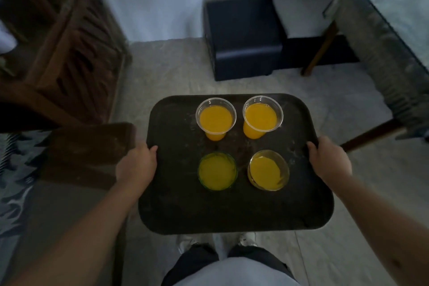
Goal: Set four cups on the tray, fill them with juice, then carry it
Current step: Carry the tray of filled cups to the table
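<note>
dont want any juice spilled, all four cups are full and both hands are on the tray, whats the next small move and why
Probably a slow, level step forward over the open floor. The left hand and right hand grip opposite edges of the tray, held in the air above the feet. The juice in the near-right cup already sits slanted, so keeping the tray flat matters most.

Tray (232, 211), held above the floor (176, 72); left hand (137, 165) on its left edge, right hand (329, 162) on its right edge. On tray, four cups in two rows: far-left cup (216, 118), far-right cup (262, 116), near-left cup (217, 171), near-right cup (268, 170). Near edge bare. Beyond the far edge, on the floor: ottoman (243, 37).
</note>
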`<state>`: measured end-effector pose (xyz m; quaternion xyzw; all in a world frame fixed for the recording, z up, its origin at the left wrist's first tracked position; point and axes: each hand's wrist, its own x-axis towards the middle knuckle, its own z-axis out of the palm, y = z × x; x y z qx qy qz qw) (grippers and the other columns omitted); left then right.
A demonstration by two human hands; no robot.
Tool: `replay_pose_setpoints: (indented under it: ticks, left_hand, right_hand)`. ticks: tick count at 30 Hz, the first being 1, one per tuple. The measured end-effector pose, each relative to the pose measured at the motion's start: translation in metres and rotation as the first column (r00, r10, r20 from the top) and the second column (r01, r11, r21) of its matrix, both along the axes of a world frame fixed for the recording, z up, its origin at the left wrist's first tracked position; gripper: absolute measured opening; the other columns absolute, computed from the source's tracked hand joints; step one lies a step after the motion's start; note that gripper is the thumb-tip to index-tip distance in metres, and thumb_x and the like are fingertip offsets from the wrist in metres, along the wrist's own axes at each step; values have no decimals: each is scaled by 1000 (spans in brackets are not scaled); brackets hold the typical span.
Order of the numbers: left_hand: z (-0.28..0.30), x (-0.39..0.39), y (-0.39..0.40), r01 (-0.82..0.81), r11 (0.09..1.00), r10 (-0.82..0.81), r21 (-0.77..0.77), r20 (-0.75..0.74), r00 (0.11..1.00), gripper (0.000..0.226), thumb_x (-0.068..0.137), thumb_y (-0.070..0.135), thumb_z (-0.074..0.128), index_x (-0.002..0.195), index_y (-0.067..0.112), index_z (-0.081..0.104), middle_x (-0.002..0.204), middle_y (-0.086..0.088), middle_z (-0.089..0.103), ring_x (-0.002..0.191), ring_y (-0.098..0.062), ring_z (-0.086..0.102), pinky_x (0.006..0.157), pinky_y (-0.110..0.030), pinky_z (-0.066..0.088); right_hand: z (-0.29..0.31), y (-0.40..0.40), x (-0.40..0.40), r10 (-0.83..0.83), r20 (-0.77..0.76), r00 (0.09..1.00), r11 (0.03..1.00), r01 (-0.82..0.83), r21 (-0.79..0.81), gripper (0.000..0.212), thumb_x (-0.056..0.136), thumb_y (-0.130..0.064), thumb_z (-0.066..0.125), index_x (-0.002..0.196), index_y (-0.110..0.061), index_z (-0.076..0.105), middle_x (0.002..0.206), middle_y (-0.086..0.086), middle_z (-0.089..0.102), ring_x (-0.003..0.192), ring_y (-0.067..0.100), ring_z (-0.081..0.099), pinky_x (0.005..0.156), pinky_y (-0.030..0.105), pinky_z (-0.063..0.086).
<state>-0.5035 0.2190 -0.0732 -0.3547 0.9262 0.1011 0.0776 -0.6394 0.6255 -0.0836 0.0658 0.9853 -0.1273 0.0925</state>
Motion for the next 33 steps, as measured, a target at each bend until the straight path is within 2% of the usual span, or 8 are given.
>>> replay_pose_setpoints:
  ticks: [3,8,10,14,18,25,30,33]
  left_hand:
    - [-3,-32,46,72,997,-72,-22,2,997,29,101,44,41,90,19,50,72,0,55,63,-17,58,61,-35,53]
    - [-8,-84,121,187,982,-187,36,-10,982,34,102,43,41,95,12,54,77,-4,55,68,-20,58,68,-40,54]
    - [-7,-104,152,238,969,-237,70,-26,971,34,102,42,40,97,11,52,81,-5,56,71,-22,57,70,-41,53]
    - [-3,-145,211,393,916,-390,85,-46,920,35,103,40,40,102,7,52,92,-14,60,81,-32,59,70,-39,48]
    - [-4,-189,268,506,860,-504,64,-44,863,36,103,42,39,99,9,53,94,-13,62,78,-26,57,68,-37,44]
    - [-6,-269,368,671,737,-670,88,-37,741,31,101,45,41,92,18,52,80,-2,55,70,-17,56,66,-38,50]
    - [-11,-329,439,797,597,-794,94,-76,604,34,99,46,41,84,20,55,76,-3,62,65,-17,59,68,-42,55]
    - [-8,-358,486,861,500,-859,95,-74,507,30,99,44,43,85,20,53,77,-3,60,66,-16,58,65,-37,53]
  right_hand:
    - [0,56,-1,-89,26,996,996,90,-14,26,98,-42,43,93,-18,53,74,1,57,64,17,58,57,37,52]
    - [1,148,4,-189,19,982,982,189,-10,26,97,-43,42,97,-20,54,77,1,60,65,16,60,49,31,45]
    - [2,182,8,-249,26,968,968,249,-11,26,97,-43,43,95,-19,54,76,1,60,65,17,60,51,32,47]
    - [7,241,18,-378,66,924,925,380,-21,27,97,-43,43,92,-19,54,74,2,60,62,17,60,47,29,43]
    - [11,291,33,-501,50,864,865,502,-2,26,98,-42,43,90,-19,51,71,2,58,60,18,57,46,29,41]
    - [15,355,55,-689,87,719,720,693,-25,24,98,-41,44,90,-20,51,73,1,56,61,14,55,45,27,36]
    - [10,387,68,-802,42,596,596,803,-21,26,98,-41,44,92,-18,53,72,0,56,60,14,55,46,28,38]
    - [8,402,76,-856,38,516,516,857,-19,26,98,-40,44,92,-16,52,69,-1,53,57,13,51,45,27,34]
